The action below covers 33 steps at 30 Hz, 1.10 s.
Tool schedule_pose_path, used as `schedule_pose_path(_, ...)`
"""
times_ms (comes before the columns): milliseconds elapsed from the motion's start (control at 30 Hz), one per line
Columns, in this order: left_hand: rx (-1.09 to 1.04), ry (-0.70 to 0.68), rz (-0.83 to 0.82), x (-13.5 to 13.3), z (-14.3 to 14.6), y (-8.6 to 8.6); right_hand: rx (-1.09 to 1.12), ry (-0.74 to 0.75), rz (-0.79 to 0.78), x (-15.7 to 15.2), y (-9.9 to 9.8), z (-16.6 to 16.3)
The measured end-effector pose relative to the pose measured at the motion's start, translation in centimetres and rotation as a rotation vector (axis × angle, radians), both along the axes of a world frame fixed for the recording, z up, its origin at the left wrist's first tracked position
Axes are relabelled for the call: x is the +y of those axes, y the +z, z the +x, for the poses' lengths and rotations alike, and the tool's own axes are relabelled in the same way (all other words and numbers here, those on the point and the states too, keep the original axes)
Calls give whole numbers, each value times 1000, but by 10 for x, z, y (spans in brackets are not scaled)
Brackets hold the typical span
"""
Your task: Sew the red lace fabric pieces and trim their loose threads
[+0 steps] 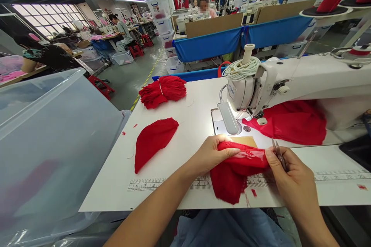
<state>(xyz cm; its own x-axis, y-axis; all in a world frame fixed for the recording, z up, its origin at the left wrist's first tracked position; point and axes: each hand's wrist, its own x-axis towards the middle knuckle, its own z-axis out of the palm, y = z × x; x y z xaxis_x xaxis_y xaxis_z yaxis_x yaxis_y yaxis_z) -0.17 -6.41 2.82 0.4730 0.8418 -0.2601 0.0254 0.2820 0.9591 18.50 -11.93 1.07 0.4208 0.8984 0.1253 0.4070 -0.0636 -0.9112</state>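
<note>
We note a white work table [185,123] with a printed ruler strip [333,176] along its near edge. On it stand a white sewing machine [290,81] and, at the far left corner, a tied bundle of red fabric pieces [162,90]. A single curved red piece [153,141] lies flat nearer the front. More red cloth [292,121] lies under the machine arm. Small red scraps [361,187] dot the surface.

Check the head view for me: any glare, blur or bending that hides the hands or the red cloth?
Head view: sharp on the left hand, right hand and red cloth; the machine lamp whitens the table by the needle; wide-lens bending curves the edges; the plastic bin is hazy; distant faces are blurred.
</note>
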Motion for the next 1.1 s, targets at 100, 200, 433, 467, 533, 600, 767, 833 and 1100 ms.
schedule_pose_path(100, -100, 39, -42, 0, 3, -2, 0, 10, 20, 0, 0, -2)
schedule_pose_path(200, -187, 50, -96, 0, 4, -3, -20, 1, 17, 0, -1, -2)
schedule_pose_path(433, -248, 81, -219, -1, 4, -1, -107, -7, -1, 0, -12, -1)
schedule_pose_path(467, -252, 94, -224, -1, 4, -1, -132, -9, 10, 0, -13, -1)
schedule_pose_path(533, -256, 113, -236, -1, 4, -2, -206, -35, 63, 0, -15, -2)
schedule_pose_path(600, -262, 117, -231, -1, 4, -3, -314, -83, 144, -1, -16, -4)
schedule_pose_path(767, -267, 86, -183, -1, 5, -2, -444, 32, 313, -9, -18, -11)
schedule_pose_path(833, -269, 68, -180, 0, 5, -1, -416, 71, 341, -10, -17, -13)
schedule_pose_path(1100, -241, 17, -192, 0, 1, 0, -188, 383, 181, 5, 1, -6)
